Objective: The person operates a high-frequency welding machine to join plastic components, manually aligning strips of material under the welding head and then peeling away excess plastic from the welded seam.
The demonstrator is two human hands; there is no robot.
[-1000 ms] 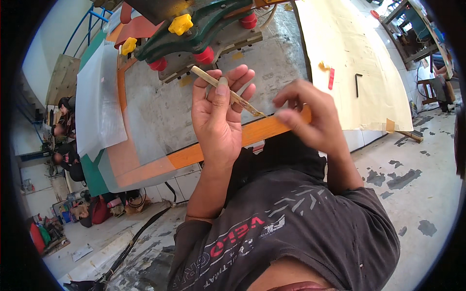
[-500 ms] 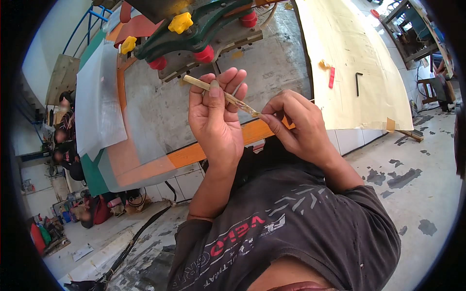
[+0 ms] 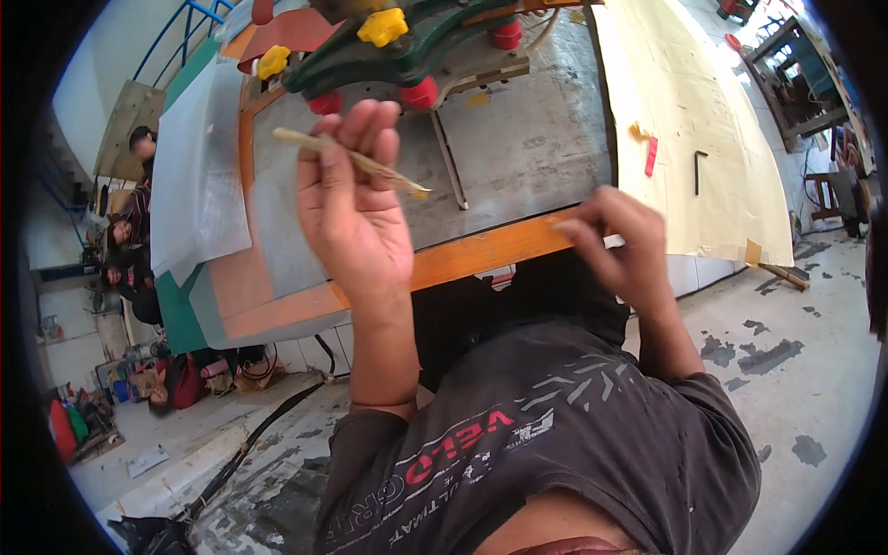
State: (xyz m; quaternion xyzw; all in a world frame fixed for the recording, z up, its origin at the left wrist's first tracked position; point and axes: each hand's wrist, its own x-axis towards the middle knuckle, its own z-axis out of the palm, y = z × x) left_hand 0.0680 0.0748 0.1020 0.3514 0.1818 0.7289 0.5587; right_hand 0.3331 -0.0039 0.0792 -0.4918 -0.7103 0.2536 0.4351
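Pretty scuffed grey table (image 3: pixel 536 139) here, orange edging (image 3: pixel 490 252), cream sheet (image 3: pixel 731 203) over the right side with a black hex key (image 3: pixel 696 173) and red strip (image 3: pixel 651 157) on it.

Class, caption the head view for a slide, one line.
The left hand holds a slender stick over a grey-topped table; the right hand hovers apart.

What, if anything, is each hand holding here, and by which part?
The left hand holds a thin stick between thumb and fingers, a little left of its middle. Whether the right hand holds anything cannot be told.
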